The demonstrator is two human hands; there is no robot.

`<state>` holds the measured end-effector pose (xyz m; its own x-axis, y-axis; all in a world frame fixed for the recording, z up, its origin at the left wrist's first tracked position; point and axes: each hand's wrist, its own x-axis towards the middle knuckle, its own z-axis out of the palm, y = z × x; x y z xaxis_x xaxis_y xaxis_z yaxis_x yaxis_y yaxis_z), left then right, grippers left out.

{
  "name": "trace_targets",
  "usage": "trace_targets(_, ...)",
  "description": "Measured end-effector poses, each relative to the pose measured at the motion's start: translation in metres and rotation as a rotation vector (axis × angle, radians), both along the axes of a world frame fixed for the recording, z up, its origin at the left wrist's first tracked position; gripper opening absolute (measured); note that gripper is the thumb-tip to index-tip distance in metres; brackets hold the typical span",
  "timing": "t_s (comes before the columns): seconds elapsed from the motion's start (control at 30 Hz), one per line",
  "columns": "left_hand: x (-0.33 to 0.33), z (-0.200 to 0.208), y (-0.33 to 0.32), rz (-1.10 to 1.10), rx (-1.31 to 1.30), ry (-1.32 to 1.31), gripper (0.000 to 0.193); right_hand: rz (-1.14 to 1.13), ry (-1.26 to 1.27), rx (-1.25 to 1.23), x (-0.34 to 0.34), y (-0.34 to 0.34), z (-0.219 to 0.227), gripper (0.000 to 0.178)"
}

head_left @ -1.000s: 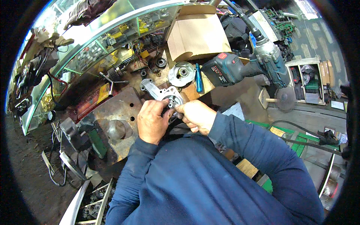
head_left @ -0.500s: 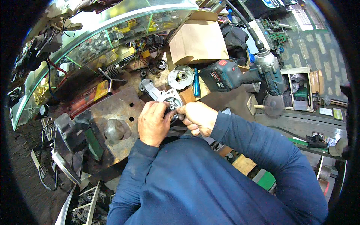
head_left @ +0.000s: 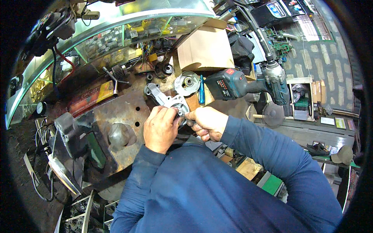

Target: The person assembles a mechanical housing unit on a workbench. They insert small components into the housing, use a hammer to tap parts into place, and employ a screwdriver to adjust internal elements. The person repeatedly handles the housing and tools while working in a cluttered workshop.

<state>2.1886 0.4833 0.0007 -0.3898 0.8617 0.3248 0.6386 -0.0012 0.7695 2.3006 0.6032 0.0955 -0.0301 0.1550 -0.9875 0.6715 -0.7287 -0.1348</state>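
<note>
A cast silver metal housing (head_left: 168, 100) with a long arm and a round end lies at the bench edge in front of me. My left hand (head_left: 160, 130) is closed around the near side of its round end. Fingers of my right hand (head_left: 208, 123) are pinched together at the right side of the same end; whatever small part they hold is hidden. A small ring-shaped fitting (head_left: 180, 113) shows between both hands. Just beyond lie a round silver end cover (head_left: 187, 84) with a bearing in its middle and a teal-blue handled tool (head_left: 201, 91).
A cordless impact wrench (head_left: 275, 81) stands to the right, beside an open cardboard box (head_left: 206, 48). Leftward are a T-shaped wrench (head_left: 115, 82), a red box (head_left: 87, 100) and a rusty steel plate (head_left: 105, 149) bearing a metal dome (head_left: 119, 134). A toothed gear (head_left: 167, 69) lies farther back.
The view has shifted slightly. Both hands stay at the housing's round end, with only a small change in the right fingers' position.
</note>
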Motion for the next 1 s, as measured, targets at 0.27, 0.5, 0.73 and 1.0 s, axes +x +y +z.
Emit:
trace_targets(0.27,0.0,-0.003,0.001,0.0,0.01,0.015,0.03,0.241,0.218,0.459,0.02,-0.016,-0.015,0.035)
trace_targets(0.5,0.001,0.0,0.002,0.009,-0.005,-0.003,0.033,0.443,0.25,0.584,0.026,-0.01,-0.033,0.038)
trace_targets(0.73,0.0,0.002,0.001,-0.021,-0.016,0.014,0.036,0.201,0.189,0.185,0.018,0.009,-0.016,0.036)
trace_targets(1.0,0.004,-0.001,-0.001,0.037,-0.01,-0.058,0.033,0.242,0.307,0.569,0.021,0.002,-0.022,0.042)
